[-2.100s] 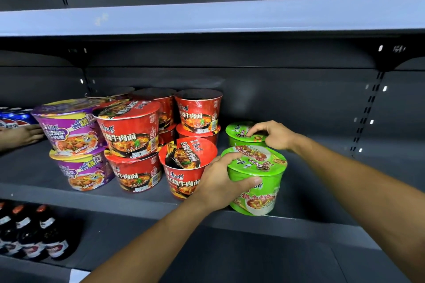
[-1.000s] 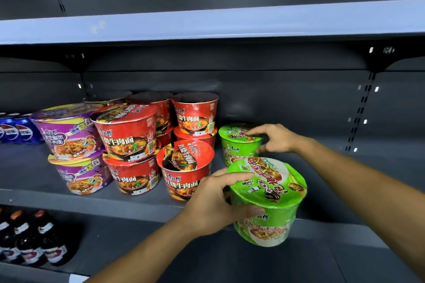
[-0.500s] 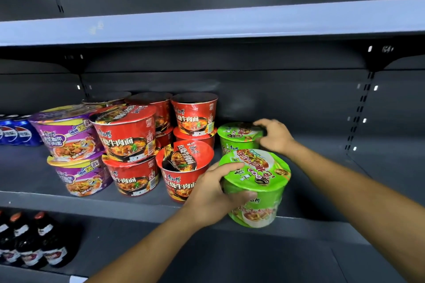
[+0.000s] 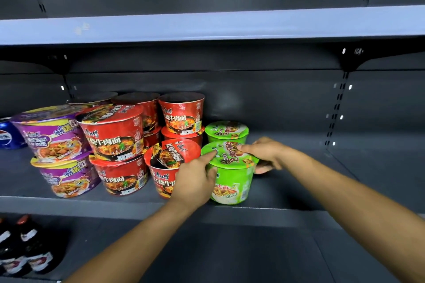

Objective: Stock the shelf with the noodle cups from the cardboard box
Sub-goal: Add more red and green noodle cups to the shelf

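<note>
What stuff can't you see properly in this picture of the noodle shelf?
- Cardboard box: not in the head view at all.
- Back green cup: its lower part is hidden by the front green cup.
- Front single red cup: its right side is covered by the left hand.
- Blue can and dark bottles: cut off by the left edge.
- Small print on labels: too small to read.
</note>
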Demonstrator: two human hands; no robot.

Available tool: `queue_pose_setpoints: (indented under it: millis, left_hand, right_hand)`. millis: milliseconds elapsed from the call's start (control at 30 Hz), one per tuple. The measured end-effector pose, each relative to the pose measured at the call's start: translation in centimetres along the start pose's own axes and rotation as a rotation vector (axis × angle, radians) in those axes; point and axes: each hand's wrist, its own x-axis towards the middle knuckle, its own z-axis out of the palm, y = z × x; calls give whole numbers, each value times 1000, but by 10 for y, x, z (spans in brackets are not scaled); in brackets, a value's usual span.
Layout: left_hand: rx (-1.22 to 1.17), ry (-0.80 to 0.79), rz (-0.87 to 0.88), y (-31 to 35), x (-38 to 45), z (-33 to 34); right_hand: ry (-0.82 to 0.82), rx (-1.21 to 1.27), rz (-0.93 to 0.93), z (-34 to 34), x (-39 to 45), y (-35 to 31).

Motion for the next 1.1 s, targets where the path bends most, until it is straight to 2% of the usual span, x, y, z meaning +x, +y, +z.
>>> queue_pose_setpoints:
  millis: [367,600,700,800,933,1033,1100]
  left_hand:
    - [-91,-123,-170,2,12,-1]
    - [-1,-170,-147,6,11,-8]
    - [46,-134,-125,4,6,-14]
    - [65,-86,-106,2,-4,-21]
    - [146,-94,-49,2,-21,-28]
    - [196,-136,33,2,-28,-35]
    - [232,-177,94,2,-28,-37]
  right_hand:
    - [318,-98,-66,11,4,-1]
    - [336,-31,-4,14,8,-2]
    - [354,100,35,15,3,4]
    - [439,100,75,13,-12,13]
    - [466,244,116,18,-43,25]
    - [449,293,46,30,-68,35]
    - [462,216,-73,40,-78,39]
